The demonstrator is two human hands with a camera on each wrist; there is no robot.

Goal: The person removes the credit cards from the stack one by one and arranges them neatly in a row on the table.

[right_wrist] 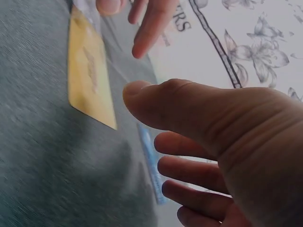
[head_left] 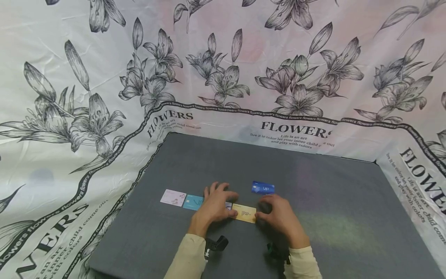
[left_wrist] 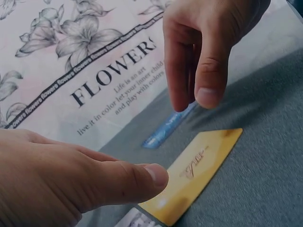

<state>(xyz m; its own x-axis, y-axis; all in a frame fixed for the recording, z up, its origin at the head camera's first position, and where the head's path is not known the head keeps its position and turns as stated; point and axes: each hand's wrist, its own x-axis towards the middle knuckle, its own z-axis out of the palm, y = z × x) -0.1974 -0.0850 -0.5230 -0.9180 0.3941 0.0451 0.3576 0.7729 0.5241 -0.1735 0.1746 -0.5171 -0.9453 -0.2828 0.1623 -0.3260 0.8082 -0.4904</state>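
A yellow card lies flat on the grey table, at the right end of a row of cards. My left hand is over the row with its fingers spread; its thumb overlaps the yellow card's left end in the left wrist view. Under that hand, a patterned card is mostly hidden. At the yellow card's right end, my right hand hovers with loosely bent fingers and nothing in them. Behind it lies a blue card, set apart from the row.
Further left in the row are a teal card and a pale pink card. Flower-printed cloth rises along the table's back and sides. A dark strap device sits at my left wrist.
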